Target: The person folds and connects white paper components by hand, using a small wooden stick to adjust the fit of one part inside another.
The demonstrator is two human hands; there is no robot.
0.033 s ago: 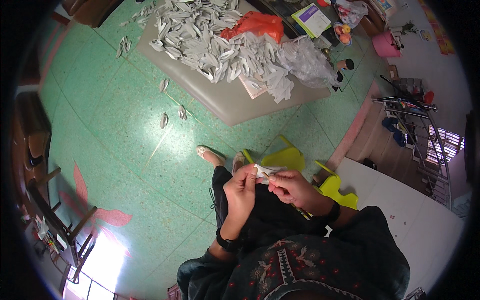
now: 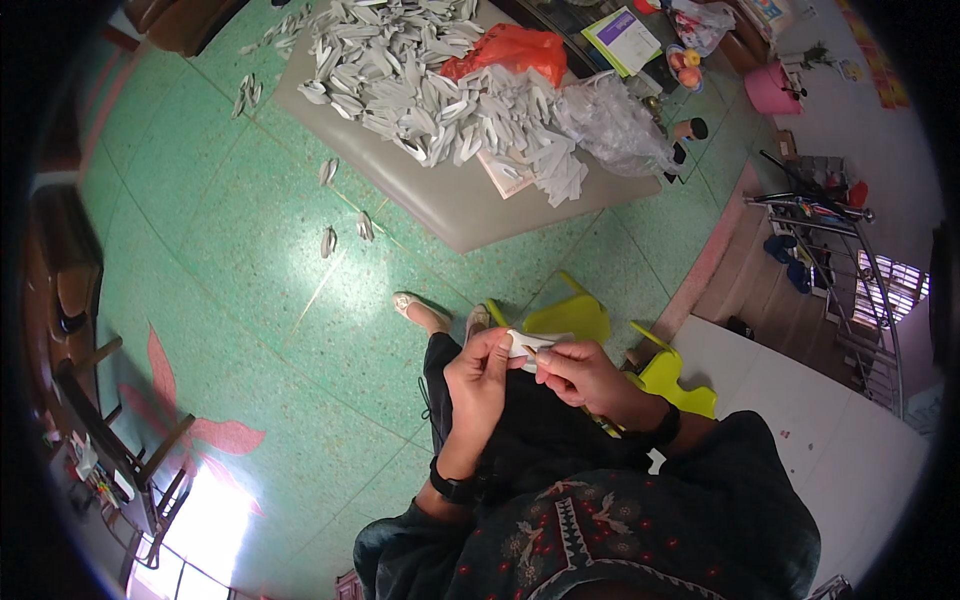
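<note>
Your left hand pinches a white piece over your lap; your right hand is closed at its edge, seemingly on a thin brown stick. Yellow-green chair stands just beyond, before a grey bench crowded with pale pieces, red bag, clear bag.

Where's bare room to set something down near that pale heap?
The near corner of the grey bench, between pale heap and green floor, is bare; so is floor left of the nearest bundles. Behind that corner is crowded: heap, red bag, clear plastic bag.
</note>
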